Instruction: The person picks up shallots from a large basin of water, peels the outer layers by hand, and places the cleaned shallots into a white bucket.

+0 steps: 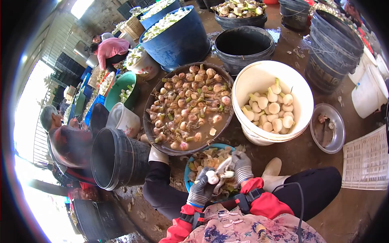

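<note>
My left hand (200, 189), in a grey striped glove, is closed around a white garlic bulb (212, 177). Beside it my right hand (242, 165), gloved the same way, pinches a pale strip of garlic peel (224, 166); its fingertips are partly hidden. Both hands are above a blue basin (187, 175) heaped with loose garlic skins (208, 157). Just beyond, a wide dark tub (148, 133) holds many unpeeled garlic bulbs (190, 101) in brownish water. To its right, peeled garlic bulbs (273, 108) lie in a white bucket (304, 79).
An empty black bucket (244, 52) stands behind the tubs; another black bucket (121, 158) tilts at left. At right are a metal bowl (339, 139) and a white plastic basket (366, 164). Two people, one in pink (112, 48), one in dark red (73, 141), sit at left.
</note>
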`<action>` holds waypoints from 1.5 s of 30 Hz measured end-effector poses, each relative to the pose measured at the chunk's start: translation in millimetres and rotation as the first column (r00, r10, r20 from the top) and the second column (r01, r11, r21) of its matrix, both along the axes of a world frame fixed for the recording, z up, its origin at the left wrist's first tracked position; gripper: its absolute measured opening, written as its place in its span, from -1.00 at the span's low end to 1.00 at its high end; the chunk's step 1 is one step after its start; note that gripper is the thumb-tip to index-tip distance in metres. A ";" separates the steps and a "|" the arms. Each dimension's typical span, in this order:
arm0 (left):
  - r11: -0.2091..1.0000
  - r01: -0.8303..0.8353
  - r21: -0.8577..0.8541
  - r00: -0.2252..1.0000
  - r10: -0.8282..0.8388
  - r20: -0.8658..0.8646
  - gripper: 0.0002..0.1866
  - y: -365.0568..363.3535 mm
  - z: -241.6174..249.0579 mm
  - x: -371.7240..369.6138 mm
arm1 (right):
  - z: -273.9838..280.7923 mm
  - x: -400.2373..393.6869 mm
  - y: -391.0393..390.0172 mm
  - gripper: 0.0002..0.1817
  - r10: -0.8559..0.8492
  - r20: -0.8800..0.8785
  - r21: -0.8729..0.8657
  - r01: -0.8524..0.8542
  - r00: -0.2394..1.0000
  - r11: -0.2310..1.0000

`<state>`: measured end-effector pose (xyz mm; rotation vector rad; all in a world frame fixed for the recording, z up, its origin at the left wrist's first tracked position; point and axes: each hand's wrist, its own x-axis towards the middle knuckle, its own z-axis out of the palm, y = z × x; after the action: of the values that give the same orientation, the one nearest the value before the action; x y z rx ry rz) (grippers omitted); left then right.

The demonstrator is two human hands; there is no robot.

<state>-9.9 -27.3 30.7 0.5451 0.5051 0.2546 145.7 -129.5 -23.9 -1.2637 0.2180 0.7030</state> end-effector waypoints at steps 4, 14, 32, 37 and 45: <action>0.938 -0.313 -0.148 0.926 0.267 -0.267 -0.57 17.9 -13.1 -11.5 | 1.0 11.2 -2.6 -0.85 -0.259 -0.111 0.145 0.273 0.960 0.951; 0.953 -0.289 -0.093 0.923 0.251 -0.290 -0.57 42.4 -10.9 38.1 | 2.5 -23.9 2.9 -0.63 0.916 0.309 -0.539 -0.746 0.255 0.390; 0.568 0.480 0.669 0.646 0.287 -0.707 -0.48 137.5 -124.9 262.2 | -13.6 -15.2 17.5 -0.68 0.725 0.278 -0.305 -0.658 0.630 0.688; 0.813 0.347 0.467 0.808 -0.007 -0.589 -0.45 173.2 -272.8 286.1 | -38.6 -9.3 13.8 -0.69 0.697 0.495 -0.392 -0.583 0.518 0.712; 0.689 0.467 0.554 0.861 -0.212 -0.462 -0.57 122.8 -23.3 198.2 | -6.2 9.0 14.4 -0.73 0.356 0.071 -0.114 -0.347 0.932 0.931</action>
<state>188.3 95.5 7.4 1.3896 0.6612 -0.0581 154.7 -115.1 -30.1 -1.4451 -0.0532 0.9481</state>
